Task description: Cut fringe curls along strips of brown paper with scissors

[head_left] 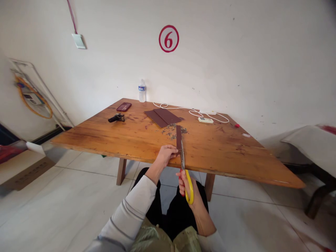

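Note:
Near the table's front edge, my left hand (167, 154) pinches the lower end of a narrow dark-brown strip (179, 135). My right hand (189, 187) grips a pair of scissors (189, 191) by its yellow and red handles. The scissor blades point away from me and lie along the right side of the strip; whether they bite into it I cannot tell. Beyond the strip, a scatter of small grey-brown scraps (172, 131) lies on the wood. Two dark-brown sheets (166, 115), which overlap, lie behind the scraps.
The wooden table (223, 150) holds a water bottle (141, 91), a phone (124, 106), a bunch of black keys (116, 118), a white cable (194, 112) and a small white device (205, 120). A cardboard box (28, 171) stands on the floor at left.

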`<state>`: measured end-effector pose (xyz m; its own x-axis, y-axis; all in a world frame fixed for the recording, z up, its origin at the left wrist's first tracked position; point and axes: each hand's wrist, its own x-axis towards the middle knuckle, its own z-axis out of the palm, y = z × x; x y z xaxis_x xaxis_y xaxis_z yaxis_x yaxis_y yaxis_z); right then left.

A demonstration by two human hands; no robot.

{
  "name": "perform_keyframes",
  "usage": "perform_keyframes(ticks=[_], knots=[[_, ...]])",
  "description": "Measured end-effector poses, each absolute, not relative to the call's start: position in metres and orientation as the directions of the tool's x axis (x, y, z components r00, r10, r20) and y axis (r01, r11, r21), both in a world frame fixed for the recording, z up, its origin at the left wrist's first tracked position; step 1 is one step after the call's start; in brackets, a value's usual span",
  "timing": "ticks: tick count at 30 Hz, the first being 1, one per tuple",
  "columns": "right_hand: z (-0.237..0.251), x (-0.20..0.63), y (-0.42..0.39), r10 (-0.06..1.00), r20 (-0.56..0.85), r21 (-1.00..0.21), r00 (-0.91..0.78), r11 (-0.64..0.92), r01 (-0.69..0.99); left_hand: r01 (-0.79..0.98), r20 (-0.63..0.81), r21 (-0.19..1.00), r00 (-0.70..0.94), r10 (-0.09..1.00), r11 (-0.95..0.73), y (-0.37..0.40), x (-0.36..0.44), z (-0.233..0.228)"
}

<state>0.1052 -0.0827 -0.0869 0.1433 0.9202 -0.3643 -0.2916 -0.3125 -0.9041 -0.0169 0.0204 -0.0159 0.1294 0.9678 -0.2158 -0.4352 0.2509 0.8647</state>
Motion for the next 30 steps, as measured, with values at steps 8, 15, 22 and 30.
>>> perform_keyframes(ticks=[8,15,22,30], knots=[[-0.0849,0.1045,-0.0839,0.937,-0.311,-0.932,0.158,-0.268,-0.244,-0.428,-0.199,0.871,0.146,0.969,0.243,0.0228,-0.0170,-0.0200],[-0.0861,0.1042,-0.0835,0.932,-0.331,-0.923,0.148,-0.288,-0.256,-0.417,-0.193,0.877,0.151,0.969,0.240,0.0229,-0.0193,-0.0221],[-0.0922,0.1045,-0.0798,0.916,-0.386,-0.897,0.110,-0.345,-0.277,-0.433,-0.207,0.866,0.144,0.968,0.250,0.0222,-0.0177,-0.0199],[-0.0929,0.1050,-0.0811,0.933,-0.331,-0.921,0.139,-0.287,-0.262,-0.450,-0.191,0.861,0.145,0.971,0.237,0.0207,-0.0181,-0.0173]])
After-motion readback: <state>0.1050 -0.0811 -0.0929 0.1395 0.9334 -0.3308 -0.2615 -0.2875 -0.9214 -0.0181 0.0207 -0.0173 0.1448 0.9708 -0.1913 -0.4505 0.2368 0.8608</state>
